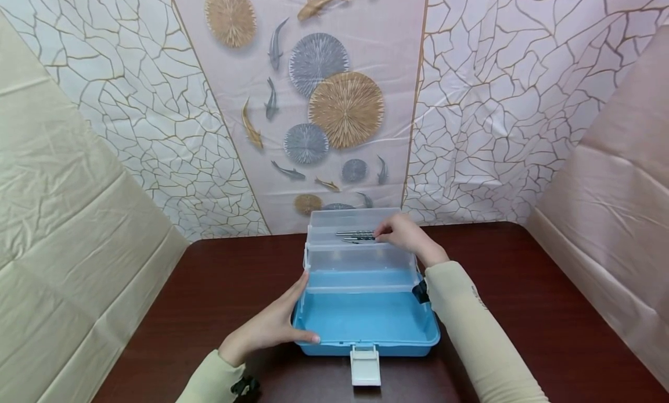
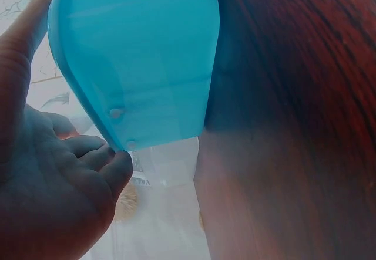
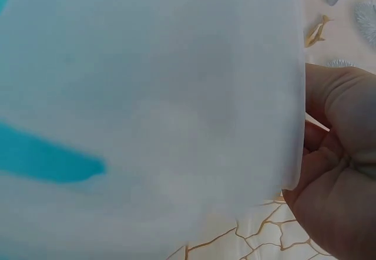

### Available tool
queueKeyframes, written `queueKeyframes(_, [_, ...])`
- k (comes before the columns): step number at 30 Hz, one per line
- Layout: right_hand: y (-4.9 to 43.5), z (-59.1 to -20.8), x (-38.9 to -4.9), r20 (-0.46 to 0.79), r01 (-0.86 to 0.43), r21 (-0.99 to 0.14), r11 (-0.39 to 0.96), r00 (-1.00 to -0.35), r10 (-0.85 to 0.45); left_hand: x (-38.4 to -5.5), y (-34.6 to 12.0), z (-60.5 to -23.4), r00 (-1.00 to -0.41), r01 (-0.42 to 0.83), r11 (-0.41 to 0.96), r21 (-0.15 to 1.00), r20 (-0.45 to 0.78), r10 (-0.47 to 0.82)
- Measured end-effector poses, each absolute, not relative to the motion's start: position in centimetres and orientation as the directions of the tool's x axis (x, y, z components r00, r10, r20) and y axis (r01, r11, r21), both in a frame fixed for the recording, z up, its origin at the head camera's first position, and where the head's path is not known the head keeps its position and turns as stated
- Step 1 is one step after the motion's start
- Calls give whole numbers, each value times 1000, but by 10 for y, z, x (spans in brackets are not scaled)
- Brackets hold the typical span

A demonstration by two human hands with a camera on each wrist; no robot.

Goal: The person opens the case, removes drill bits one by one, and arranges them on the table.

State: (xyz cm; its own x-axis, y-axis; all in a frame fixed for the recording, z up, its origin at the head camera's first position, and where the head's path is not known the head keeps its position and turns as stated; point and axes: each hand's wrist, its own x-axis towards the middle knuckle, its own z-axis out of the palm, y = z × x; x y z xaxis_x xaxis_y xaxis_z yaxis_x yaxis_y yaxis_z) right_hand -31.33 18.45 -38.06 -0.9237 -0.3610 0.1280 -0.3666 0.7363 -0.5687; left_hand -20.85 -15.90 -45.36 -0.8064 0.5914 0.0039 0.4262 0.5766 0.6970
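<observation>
A blue toolbox (image 1: pixel 366 349) stands with its lid raised and its translucent trays (image 1: pixel 360 258) fanned out toward the back. In the upper tray lie several metal drill bits (image 1: pixel 347 233), pointing left. My right hand (image 1: pixel 410 237) reaches over that tray and pinches at the right ends of the bits; in the right wrist view the tray wall hides its fingertips. My left hand (image 1: pixel 272 321) holds the toolbox at its left side, thumb over the front rim and fingers spread toward the back. The left wrist view shows those fingers curled at the box's edge.
A white latch (image 1: pixel 365 367) hangs down at the toolbox's front. Dark reddish wood tabletop (image 1: pixel 235 281) surrounds the box. Patterned cloth (image 1: pixel 470 130) rises behind the table, and beige cloth walls (image 1: pixel 601 229) slope along both sides.
</observation>
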Motion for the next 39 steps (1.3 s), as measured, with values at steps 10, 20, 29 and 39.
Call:
queueKeyframes(10, [183, -380, -310, 123, -374, -559, 740, -920, -372, -207, -160, -452, -804, 394, 559, 729, -22, 595])
queueKeyframes(20, [185, -381, -308, 141, -379, -546, 747, -920, -365, -208, -161, -454, -805, 396, 562, 726, -19, 592])
queueKeyframes(29, [197, -377, -305, 173, -373, -545, 751, -927, -334, -208, -160, -453, -807, 392, 568, 724, -25, 589])
queueKeyframes(39, [223, -365, -298, 255, -376, -513, 772, -925, -281, -208, -160, -452, -809, 387, 568, 727, -27, 587])
